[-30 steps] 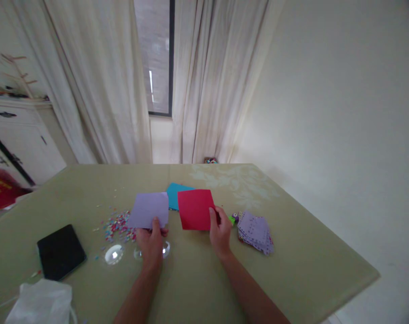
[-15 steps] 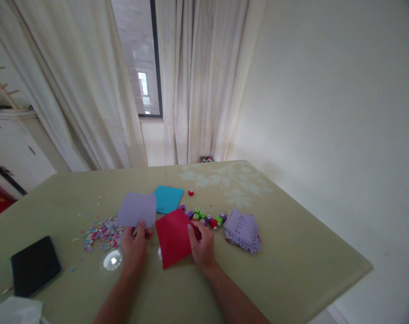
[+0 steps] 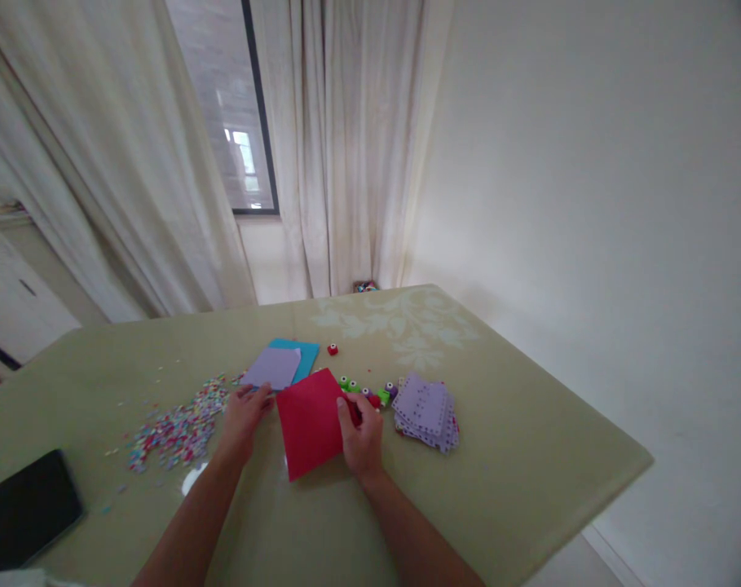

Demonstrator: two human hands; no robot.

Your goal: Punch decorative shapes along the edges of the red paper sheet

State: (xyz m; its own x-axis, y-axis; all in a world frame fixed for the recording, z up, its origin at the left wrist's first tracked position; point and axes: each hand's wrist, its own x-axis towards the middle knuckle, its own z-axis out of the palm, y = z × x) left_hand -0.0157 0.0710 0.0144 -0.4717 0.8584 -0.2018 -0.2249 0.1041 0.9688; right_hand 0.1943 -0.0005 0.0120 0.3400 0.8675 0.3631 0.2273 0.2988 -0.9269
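Note:
My right hand (image 3: pixel 363 436) is closed on a red square sheet (image 3: pixel 312 424), pinched at its right edge with the thumb in front; the sheet is tilted above the table. To its left, a purple square sheet (image 3: pixel 272 368) lies partly over a blue square sheet (image 3: pixel 309 359). At the purple sheet's near edge is my left hand (image 3: pixel 244 417), its fingers stretched out and parted. Behind the red sheet, small green, purple and red pieces with eye-like dots (image 3: pixel 382 397) are partly hidden. A stack of perforated purple sheets (image 3: pixel 426 410) rests to the right.
Many tiny coloured bits (image 3: pixel 183 428) are scattered left of my left arm. A black flat object (image 3: pixel 31 505) lies at the near left. One red eye-dotted piece (image 3: pixel 333 349) sits beyond the blue sheet. The table's right edge (image 3: pixel 559 383) runs beside the wall.
My left hand has carried the purple sheet onto the blue one, and its fingers have loosened. The right hand still holds the red sheet. The view has shifted slightly to the right.

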